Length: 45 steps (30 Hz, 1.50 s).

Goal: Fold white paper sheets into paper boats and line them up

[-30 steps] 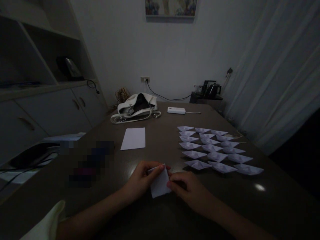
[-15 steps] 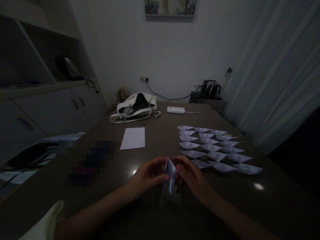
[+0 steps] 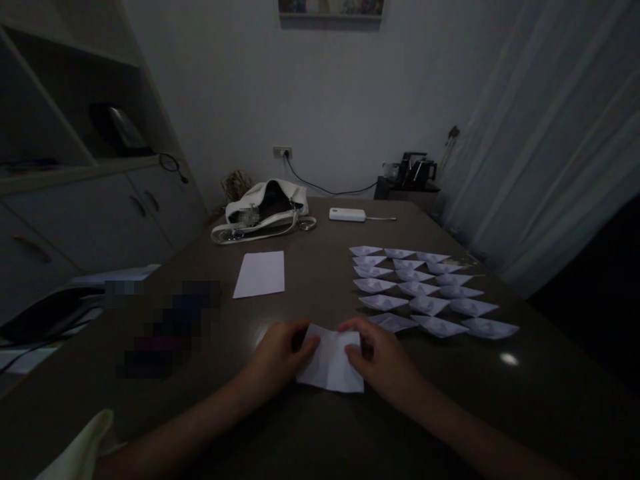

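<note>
A folded white paper (image 3: pixel 331 365) lies flat on the dark table (image 3: pixel 320 427) just in front of me. My left hand (image 3: pixel 280 357) pinches its left edge, thumb on top. Its right edge is pinched by my right hand (image 3: pixel 383 357), fingers curled over the top corner. Beyond my right hand, several folded white paper boats (image 3: pixel 425 293) are laid out in rows on the table.
A blank white sheet (image 3: pixel 260 274) lies further out on the left. A white handbag (image 3: pixel 263 212) and a white power bank (image 3: pixel 347 214) with a cable sit at the far edge. Shelves and cupboards line the left, curtains the right.
The paper was folded small, then stood on edge between my hands half a second ago; now it lies flat and wider. The camera tipped slightly down.
</note>
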Each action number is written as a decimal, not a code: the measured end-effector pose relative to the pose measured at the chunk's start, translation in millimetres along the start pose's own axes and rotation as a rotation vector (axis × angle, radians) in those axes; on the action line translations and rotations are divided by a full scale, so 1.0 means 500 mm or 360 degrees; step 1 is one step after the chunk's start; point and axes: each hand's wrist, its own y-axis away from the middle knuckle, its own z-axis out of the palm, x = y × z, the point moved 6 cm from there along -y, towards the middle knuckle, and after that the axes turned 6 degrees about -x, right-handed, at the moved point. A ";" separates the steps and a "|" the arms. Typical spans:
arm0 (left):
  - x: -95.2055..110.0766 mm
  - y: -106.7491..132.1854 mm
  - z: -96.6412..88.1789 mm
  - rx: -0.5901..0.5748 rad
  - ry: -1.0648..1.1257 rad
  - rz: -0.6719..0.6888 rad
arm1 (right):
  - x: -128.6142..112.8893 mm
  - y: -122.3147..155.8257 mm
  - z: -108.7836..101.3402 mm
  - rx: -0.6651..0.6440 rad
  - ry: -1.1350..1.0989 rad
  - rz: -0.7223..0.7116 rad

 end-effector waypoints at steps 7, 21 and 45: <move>-0.002 0.003 -0.005 0.0095 -0.0330 0.0031 | -0.037 0.014 0.006 0.0032 0.0703 -0.0385; 0.003 0.027 0.035 0.0018 -0.0442 0.0811 | -0.057 0.013 0.022 -0.0257 0.1112 -0.0298; 0.044 0.047 0.038 -0.0317 -0.0474 0.0859 | -0.050 0.014 0.034 -0.0256 0.1278 -0.0338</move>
